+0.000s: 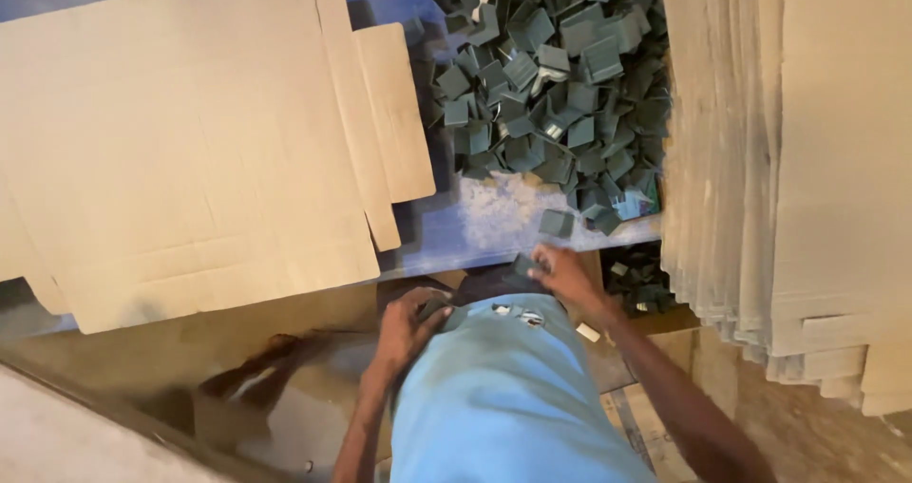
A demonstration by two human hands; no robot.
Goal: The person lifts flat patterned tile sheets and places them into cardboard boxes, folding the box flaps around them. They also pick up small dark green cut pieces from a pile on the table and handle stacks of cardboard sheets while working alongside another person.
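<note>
A person in a light blue shirt (508,397) is standing at the near edge of a blue worktable (456,227), seen from above by a head-worn camera. The right hand (562,274) is reaching over the table edge, its fingers curling closed around a small dark green folded piece (524,265). The left hand (410,326) is resting close to the body, fingers bending around what looks like another dark green piece (435,308), though the grip there is partly hidden.

A large heap of the same green pieces (551,84) is lying on the far right part of the table, just beyond the right hand, with one loose piece (556,223) sitting apart near the edge. More are lying in a box (641,284) below the table. A flattened cardboard carton (190,151) is covering the left of the table, and a tall stack of flat cardboard sheets (788,160) is standing at the right.

The green pieces appear light, thin and fairly stiff, folded into angled corners; they seem unlikely to break and probably pinch easily between thumb and fingertips across one flat face, near the fold
</note>
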